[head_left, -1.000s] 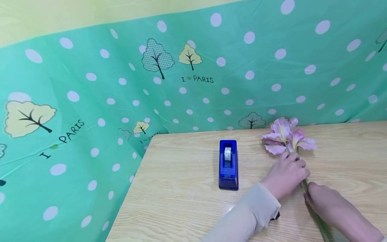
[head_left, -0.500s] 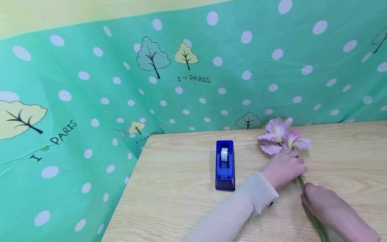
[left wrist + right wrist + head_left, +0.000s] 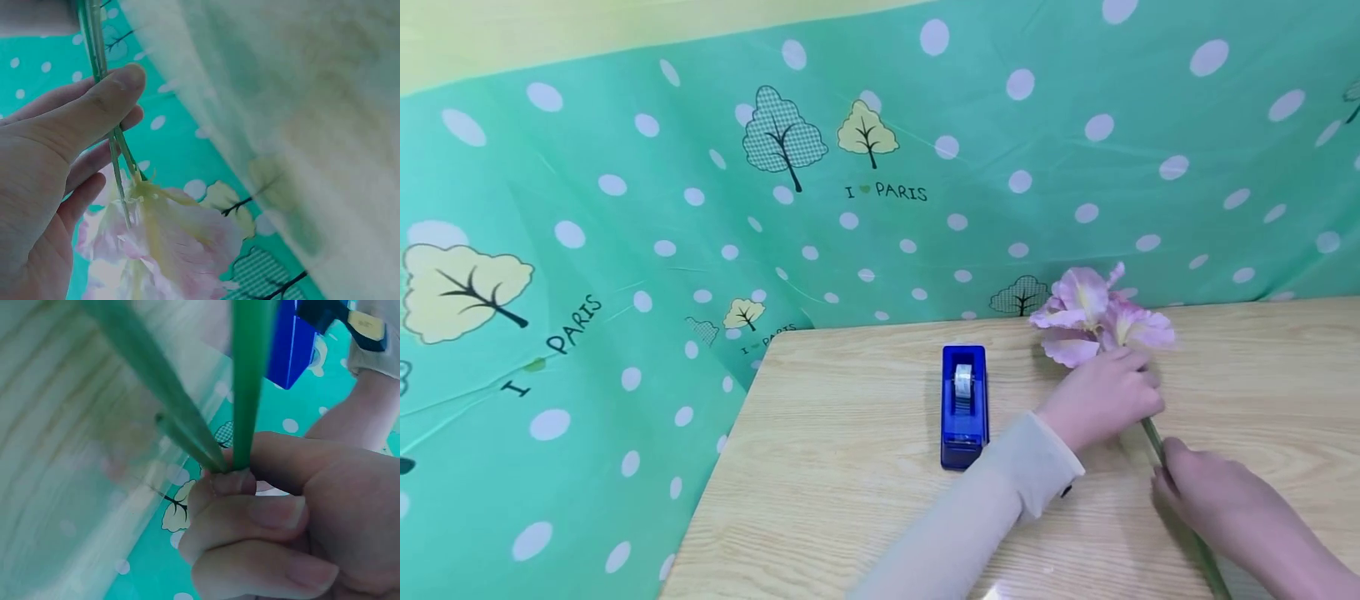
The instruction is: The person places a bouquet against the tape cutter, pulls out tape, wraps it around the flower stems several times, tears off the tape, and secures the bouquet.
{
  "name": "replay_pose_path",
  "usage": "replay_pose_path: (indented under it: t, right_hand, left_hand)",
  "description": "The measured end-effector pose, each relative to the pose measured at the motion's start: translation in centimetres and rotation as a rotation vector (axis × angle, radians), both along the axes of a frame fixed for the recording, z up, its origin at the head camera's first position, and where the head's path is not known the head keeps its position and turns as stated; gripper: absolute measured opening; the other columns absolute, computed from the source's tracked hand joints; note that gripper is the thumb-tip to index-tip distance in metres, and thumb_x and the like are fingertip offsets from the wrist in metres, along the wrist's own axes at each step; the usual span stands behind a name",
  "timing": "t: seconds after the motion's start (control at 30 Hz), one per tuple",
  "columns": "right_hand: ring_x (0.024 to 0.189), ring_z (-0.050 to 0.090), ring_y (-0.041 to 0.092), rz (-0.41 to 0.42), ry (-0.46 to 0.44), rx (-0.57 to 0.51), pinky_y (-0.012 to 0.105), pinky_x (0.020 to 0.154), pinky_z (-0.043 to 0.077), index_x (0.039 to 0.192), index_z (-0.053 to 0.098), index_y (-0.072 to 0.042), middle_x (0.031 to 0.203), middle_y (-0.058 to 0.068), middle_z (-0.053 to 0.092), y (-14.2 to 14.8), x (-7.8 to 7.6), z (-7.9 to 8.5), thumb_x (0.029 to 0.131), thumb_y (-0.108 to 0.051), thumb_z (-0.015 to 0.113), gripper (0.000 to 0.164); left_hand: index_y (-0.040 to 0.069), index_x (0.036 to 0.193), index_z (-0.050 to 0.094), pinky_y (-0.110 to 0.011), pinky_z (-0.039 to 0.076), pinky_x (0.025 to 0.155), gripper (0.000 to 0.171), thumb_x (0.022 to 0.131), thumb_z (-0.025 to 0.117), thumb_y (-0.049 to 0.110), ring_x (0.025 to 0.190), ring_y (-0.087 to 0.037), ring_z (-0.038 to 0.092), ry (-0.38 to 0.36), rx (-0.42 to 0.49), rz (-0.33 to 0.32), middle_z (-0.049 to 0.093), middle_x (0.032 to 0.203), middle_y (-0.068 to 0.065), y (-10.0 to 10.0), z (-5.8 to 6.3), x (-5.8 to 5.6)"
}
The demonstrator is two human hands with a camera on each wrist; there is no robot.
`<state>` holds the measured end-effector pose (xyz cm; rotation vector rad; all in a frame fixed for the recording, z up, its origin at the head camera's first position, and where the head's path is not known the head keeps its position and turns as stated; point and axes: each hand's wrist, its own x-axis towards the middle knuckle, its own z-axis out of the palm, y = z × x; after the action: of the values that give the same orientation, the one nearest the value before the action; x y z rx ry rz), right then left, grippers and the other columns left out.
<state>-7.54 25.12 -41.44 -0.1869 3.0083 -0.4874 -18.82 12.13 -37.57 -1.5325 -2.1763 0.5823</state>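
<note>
In the head view, pale purple-pink artificial-looking flowers [image 3: 1082,304] on long green stems [image 3: 1152,437] lie slantwise over the right part of the table. My left hand [image 3: 1101,396] pinches the stems just below the blossoms. Its thumb and fingers press around several thin stems [image 3: 94,44] in the left wrist view, petals [image 3: 169,231] hanging beyond them. Lower down the stems, my right hand [image 3: 1217,496] grips the bundle. The right wrist view has those fingers [image 3: 250,525] curled round thick green stems [image 3: 247,381], one of them a short stub end.
A blue tape dispenser [image 3: 964,408] with a roll of clear tape stands left of my left hand, beside the sleeve [image 3: 992,508]. The wooden table [image 3: 820,467] meets a green dotted cloth [image 3: 880,250] at the back and left.
The flowers have moved slightly up and left in the head view, with my left hand going along. My right hand keeps its grip lower on the stems.
</note>
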Motion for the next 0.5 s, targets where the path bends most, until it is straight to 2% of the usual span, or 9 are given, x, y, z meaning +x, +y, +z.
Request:
replay_pose_path:
  t: [0.13,0.23,0.43,0.5]
  right_hand:
    - [0.052,0.037,0.015,0.013,0.038,0.039,0.029,0.045,0.033,0.083,0.047,-0.007,0.059,-0.001,0.039,-0.1,0.0,0.1,0.102,-0.013,0.047,0.02]
    - [0.053,0.041,0.016,0.019,0.047,0.055,0.033,0.046,0.036,0.086,0.046,-0.009,0.059,-0.001,0.041,-0.3,0.0,0.4,0.105,-0.017,0.044,0.02]
    - [0.064,0.06,0.021,0.037,0.051,0.027,0.045,0.053,0.048,0.104,0.052,-0.006,0.072,0.002,0.058,-0.8,-0.4,1.1,0.107,-0.022,0.043,0.019]
    - [0.065,0.061,0.022,0.042,0.058,0.012,0.046,0.054,0.049,0.106,0.053,-0.007,0.075,0.003,0.061,-1.0,-0.4,1.1,0.107,-0.023,0.044,0.019]
  left_hand:
    - [0.046,0.103,0.069,-0.02,0.032,0.109,0.032,0.103,0.051,0.02,0.113,-0.004,0.053,-0.011,-0.026,0.028,0.066,0.111,0.026,-0.4,1.1,-0.1]
    - [0.045,0.101,0.069,-0.021,0.032,0.109,0.032,0.103,0.05,0.019,0.11,-0.002,0.057,-0.009,-0.03,0.044,0.068,0.109,0.026,-1.1,2.1,0.0]
    - [0.042,0.099,0.071,-0.021,0.036,0.106,0.035,0.102,0.051,0.013,0.104,-0.002,0.061,0.008,-0.051,0.061,0.069,0.106,0.022,-3.2,4.1,0.5]
    - [0.042,0.101,0.071,-0.021,0.037,0.107,0.035,0.102,0.05,0.013,0.105,-0.003,0.06,0.016,-0.068,0.068,0.068,0.107,0.021,-3.8,4.6,0.7]
